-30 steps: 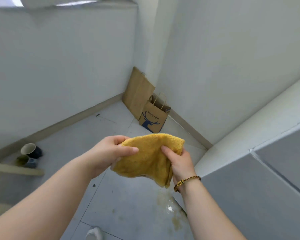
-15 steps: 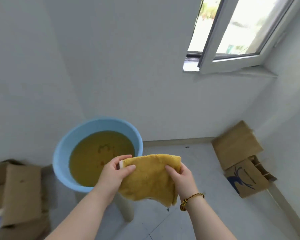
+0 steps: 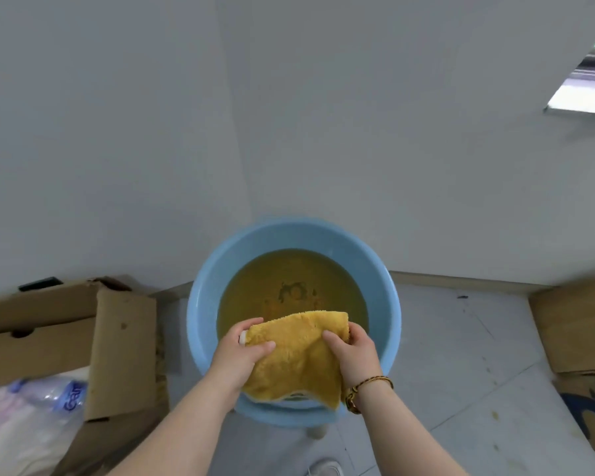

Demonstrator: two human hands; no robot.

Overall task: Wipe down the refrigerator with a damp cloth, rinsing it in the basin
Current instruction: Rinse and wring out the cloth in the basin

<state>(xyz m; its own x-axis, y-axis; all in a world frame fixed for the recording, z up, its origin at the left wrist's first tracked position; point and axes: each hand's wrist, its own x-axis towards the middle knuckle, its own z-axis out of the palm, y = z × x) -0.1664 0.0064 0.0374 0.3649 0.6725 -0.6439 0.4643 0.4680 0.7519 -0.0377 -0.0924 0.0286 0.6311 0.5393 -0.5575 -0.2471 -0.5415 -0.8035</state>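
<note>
Cloth: the yellow cloth [image 3: 296, 355] is hanging between both hands, low in the centre of the frame. It is hovering just over the near rim of the basin [image 3: 390, 304] and not dipping into the water [image 3: 289, 273].
Left hand: the left hand [image 3: 236, 353] is gripping the cloth's left corner, with the thumb lying across the front and the fingers curling behind.
Right hand: the right hand [image 3: 356, 352] is pinching the right edge, thumb on the front, with a beaded bracelet [image 3: 368, 386] sitting on that wrist.
Basin: the blue tub is sitting mid-frame and holding murky yellow-brown water.
Refrigerator: it is not showing anywhere in this view.
Stage: this is looking like the very start of a rinse, with the cloth poised and not yet dunked.
Done so far: the dirty water is suggesting that some wiping and rinsing is already done, though I cannot tell how much of the refrigerator that covers.
Left to do: dunking, wringing out, and heading back to wipe.
Surroundings: a cardboard box [image 3: 121, 338] and a plastic bottle [image 3: 59, 396] are lying at the lower left.
</note>
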